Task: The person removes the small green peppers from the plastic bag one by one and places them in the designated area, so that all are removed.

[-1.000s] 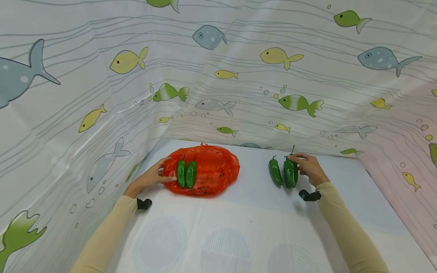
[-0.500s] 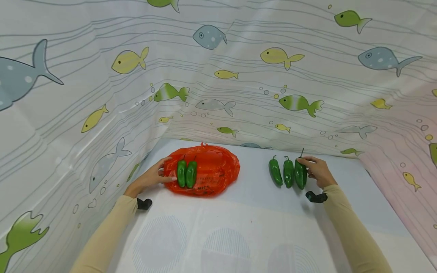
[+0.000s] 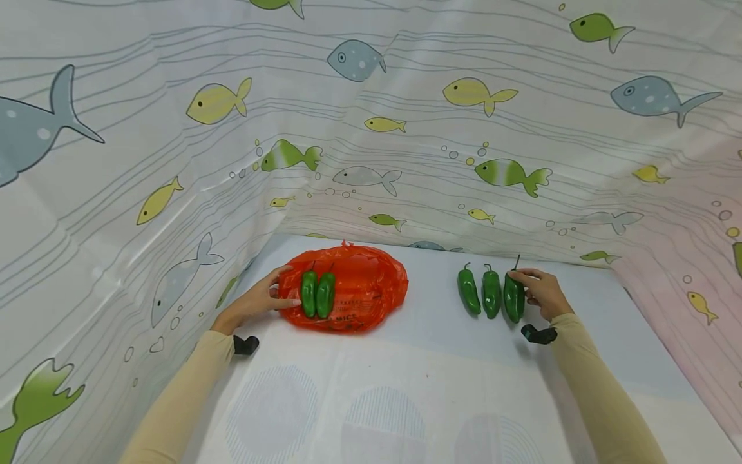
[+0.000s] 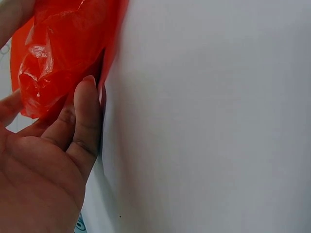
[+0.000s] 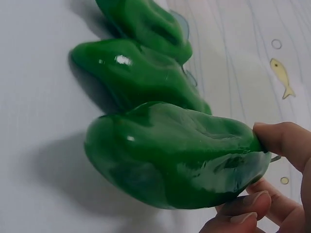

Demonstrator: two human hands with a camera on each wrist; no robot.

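In the head view, my right hand (image 3: 539,291) pinches a green pepper (image 3: 514,298) near its stem. The right wrist view shows this pepper (image 5: 170,155) tilted, with the thumb and fingers round its stem end. To its left lie two more peppers, a middle one (image 3: 491,294) and an outer one (image 3: 468,291). My left hand (image 3: 257,303) holds the left edge of a crumpled red plastic bag (image 3: 371,283), and its fingertips reach under that edge in the left wrist view. Two green peppers, one left (image 3: 309,294) and one right (image 3: 325,296), rest on the bag.
A white sheet (image 3: 371,374) with pale circles covers the work surface. Behind it and at both sides rises a fish-printed curtain (image 3: 417,193). Black wrist devices, one left (image 3: 246,345) and one right (image 3: 539,334), sit beneath the sleeves.
My right hand has moved the held pepper rightward, away from the middle pepper that it overlapped a second ago. The left hand and the bag have stayed put.
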